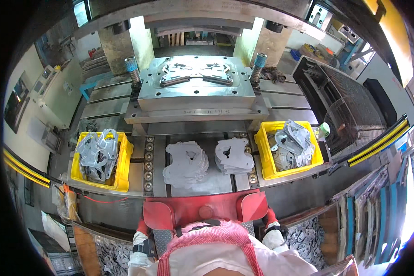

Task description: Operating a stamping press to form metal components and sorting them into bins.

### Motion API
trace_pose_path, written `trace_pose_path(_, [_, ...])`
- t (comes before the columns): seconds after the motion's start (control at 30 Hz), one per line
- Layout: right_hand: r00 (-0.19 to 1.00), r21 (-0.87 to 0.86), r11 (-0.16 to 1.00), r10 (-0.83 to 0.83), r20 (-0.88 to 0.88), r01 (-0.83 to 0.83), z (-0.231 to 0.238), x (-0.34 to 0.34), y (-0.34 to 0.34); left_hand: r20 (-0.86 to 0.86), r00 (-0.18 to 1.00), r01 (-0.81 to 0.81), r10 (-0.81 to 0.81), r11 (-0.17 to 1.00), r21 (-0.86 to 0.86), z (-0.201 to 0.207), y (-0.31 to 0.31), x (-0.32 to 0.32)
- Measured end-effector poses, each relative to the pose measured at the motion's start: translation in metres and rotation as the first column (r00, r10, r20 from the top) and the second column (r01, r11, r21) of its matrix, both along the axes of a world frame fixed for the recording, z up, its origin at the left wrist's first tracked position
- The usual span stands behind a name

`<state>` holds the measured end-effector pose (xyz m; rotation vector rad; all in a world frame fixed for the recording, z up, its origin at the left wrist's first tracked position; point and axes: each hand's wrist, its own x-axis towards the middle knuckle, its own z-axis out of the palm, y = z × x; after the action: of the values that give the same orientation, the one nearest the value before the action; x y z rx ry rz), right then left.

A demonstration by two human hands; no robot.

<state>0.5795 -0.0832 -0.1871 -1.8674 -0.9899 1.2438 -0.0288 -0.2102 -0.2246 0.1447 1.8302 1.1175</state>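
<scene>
My left hand [143, 227], in a red glove, is at the left side of a red control stand [221, 202]. A curved red guard plate [158, 215] hides its fingers. On the stand's other side, my red-gloved right hand [271, 216] is beside the right guard plate [254, 205], its fingers hidden too. Between the plates sits a round red knob [205, 212], which neither hand touches. Beyond the stand, two stacks of flat grey metal plates lie on the press bed: a larger left stack [185, 163] and a smaller right stack [235, 157].
A steel die [196, 94] with shaped inserts stands between two guide posts. Yellow bins of formed metal parts flank the stacks, one at left [124, 163], one at right [265, 158]. Yellow-and-black side bars [379, 142] edge the bed. Grey parts [119, 255] fill containers below.
</scene>
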Motion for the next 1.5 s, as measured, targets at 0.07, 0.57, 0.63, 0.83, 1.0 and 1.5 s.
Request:
trace_pose_path(0.07, [0.939,0.051,0.939,-0.336,-0.068,0.340,0.006,0.023,0.017,-0.081,0.986,-0.147,0.147,0.989,0.016,0.004,0.002,-0.006])
trace_pose_path(0.57, [0.822,0.662,0.498,0.238,0.517,-0.560,0.304,-0.172,0.367,-0.999,0.013,0.705,0.047,0.708,0.042,0.298,0.427,0.048])
trace_pose_path(0.63, [0.778,0.553,0.575,0.270,0.568,-0.603,0.304,-0.192,0.415,-0.972,0.108,0.636,-0.208,0.766,-0.093,0.313,0.492,0.054])
trace_pose_path(0.83, [0.554,0.302,0.740,0.114,0.824,-0.601,0.272,-0.225,0.493,-0.905,0.061,0.545,-0.422,0.773,-0.324,0.294,0.580,0.029])
trace_pose_path(1.0, [0.666,0.534,0.581,0.019,0.746,-0.614,0.265,-0.210,0.497,-0.969,0.097,0.583,-0.225,0.802,-0.128,0.299,0.573,0.045])
trace_pose_path(1.5, [0.688,0.566,0.642,0.083,-0.721,0.516,0.260,-0.192,0.440,-0.448,0.878,0.415,-0.170,0.737,0.533,0.247,0.418,-0.020])
